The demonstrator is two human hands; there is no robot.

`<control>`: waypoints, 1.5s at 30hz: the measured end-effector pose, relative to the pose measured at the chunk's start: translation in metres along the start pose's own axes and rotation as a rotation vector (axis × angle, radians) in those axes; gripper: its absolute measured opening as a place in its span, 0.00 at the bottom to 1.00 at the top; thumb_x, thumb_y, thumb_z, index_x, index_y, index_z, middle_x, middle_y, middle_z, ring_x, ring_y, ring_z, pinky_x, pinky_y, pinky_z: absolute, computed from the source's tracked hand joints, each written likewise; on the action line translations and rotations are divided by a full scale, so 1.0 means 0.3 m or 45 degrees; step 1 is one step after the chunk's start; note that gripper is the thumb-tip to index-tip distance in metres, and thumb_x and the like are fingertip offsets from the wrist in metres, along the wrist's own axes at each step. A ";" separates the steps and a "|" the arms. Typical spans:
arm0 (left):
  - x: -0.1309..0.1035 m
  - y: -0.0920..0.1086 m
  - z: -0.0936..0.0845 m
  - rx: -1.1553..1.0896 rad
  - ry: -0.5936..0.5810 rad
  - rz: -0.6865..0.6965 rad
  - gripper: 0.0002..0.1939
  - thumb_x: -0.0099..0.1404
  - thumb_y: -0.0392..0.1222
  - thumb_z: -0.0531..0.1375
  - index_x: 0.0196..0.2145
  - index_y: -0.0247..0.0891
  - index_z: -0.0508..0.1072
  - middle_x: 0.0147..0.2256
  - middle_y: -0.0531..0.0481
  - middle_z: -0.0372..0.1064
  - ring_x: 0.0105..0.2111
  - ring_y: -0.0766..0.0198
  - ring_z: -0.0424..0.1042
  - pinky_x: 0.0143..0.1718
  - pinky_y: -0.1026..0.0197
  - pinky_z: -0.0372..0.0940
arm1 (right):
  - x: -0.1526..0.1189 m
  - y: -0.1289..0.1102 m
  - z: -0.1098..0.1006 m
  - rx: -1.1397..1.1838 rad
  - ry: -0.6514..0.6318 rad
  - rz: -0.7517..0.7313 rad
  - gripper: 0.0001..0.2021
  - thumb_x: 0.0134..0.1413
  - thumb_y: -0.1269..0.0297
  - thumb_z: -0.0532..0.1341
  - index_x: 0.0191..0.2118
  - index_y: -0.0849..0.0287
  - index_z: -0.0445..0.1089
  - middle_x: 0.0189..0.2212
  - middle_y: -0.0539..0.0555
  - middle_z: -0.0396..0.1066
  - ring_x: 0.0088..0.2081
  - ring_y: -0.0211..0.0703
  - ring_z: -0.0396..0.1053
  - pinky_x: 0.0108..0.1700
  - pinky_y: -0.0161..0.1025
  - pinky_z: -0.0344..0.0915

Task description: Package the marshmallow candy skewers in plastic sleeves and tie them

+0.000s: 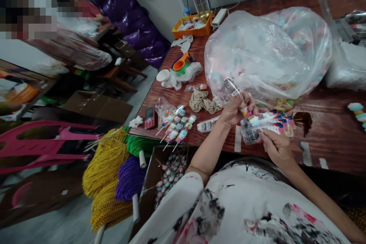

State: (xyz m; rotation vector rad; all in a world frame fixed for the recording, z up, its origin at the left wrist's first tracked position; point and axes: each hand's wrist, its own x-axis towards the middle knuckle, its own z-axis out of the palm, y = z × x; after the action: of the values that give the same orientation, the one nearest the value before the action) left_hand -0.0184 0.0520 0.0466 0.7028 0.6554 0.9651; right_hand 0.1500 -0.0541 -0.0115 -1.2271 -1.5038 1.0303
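Observation:
My left hand [238, 109] is closed on a clear plastic sleeve [231, 87] with dark print and a barcode on its upper end. Pastel, bead-like pieces on a stick [254, 121] show between my two hands. My right hand [276, 146] pinches the thin white stick near its lower end, beside a second clear printed sleeve [249, 131]. Whether that sleeve is also gripped is hard to see. Several colourful printed cards [281, 121] lie fanned on the brown table just behind my right hand.
A big clear bag of pastel pieces [268, 53] fills the table's back. Several finished-looking skewers [178, 124] lie left, near a beige cloth [203, 101], a tape dispenser [181, 63] and an orange tray [193, 26]. A carton of beaded pieces [171, 171] stands below. Other people sit far left.

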 end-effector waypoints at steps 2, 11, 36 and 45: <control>-0.007 -0.006 0.012 0.006 0.000 -0.013 0.30 0.55 0.69 0.63 0.27 0.39 0.59 0.22 0.58 0.59 0.25 0.66 0.71 0.39 0.55 0.71 | 0.005 0.014 0.006 -0.329 0.114 -0.311 0.10 0.59 0.65 0.59 0.41 0.57 0.77 0.28 0.54 0.78 0.25 0.40 0.72 0.28 0.37 0.67; -0.006 -0.038 0.015 -0.017 0.225 0.123 0.28 0.56 0.70 0.60 0.31 0.41 0.63 0.25 0.56 0.63 0.31 0.63 0.72 0.39 0.56 0.70 | 0.025 0.084 -0.018 -0.959 0.173 -0.592 0.16 0.57 0.76 0.55 0.46 0.62 0.76 0.28 0.57 0.77 0.28 0.41 0.73 0.32 0.36 0.65; -0.015 -0.037 0.001 -0.234 0.349 0.255 0.23 0.69 0.58 0.55 0.24 0.37 0.68 0.22 0.53 0.67 0.32 0.63 0.76 0.50 0.48 0.70 | 0.027 0.037 -0.024 -0.686 0.138 -0.523 0.12 0.61 0.72 0.54 0.40 0.58 0.74 0.27 0.52 0.75 0.27 0.38 0.70 0.31 0.35 0.60; 0.011 -0.047 0.001 -0.461 0.603 0.315 0.23 0.72 0.54 0.51 0.23 0.38 0.62 0.21 0.56 0.62 0.24 0.70 0.68 0.46 0.56 0.72 | 0.031 0.052 -0.020 -1.194 0.334 -0.811 0.12 0.57 0.76 0.56 0.40 0.62 0.76 0.20 0.50 0.69 0.23 0.36 0.62 0.30 0.36 0.52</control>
State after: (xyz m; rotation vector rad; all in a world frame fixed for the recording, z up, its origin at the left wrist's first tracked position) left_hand -0.0097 0.0494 0.0352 0.2317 0.7873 1.4580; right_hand 0.1585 -0.0420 -0.0238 -1.2504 -2.0292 -0.3077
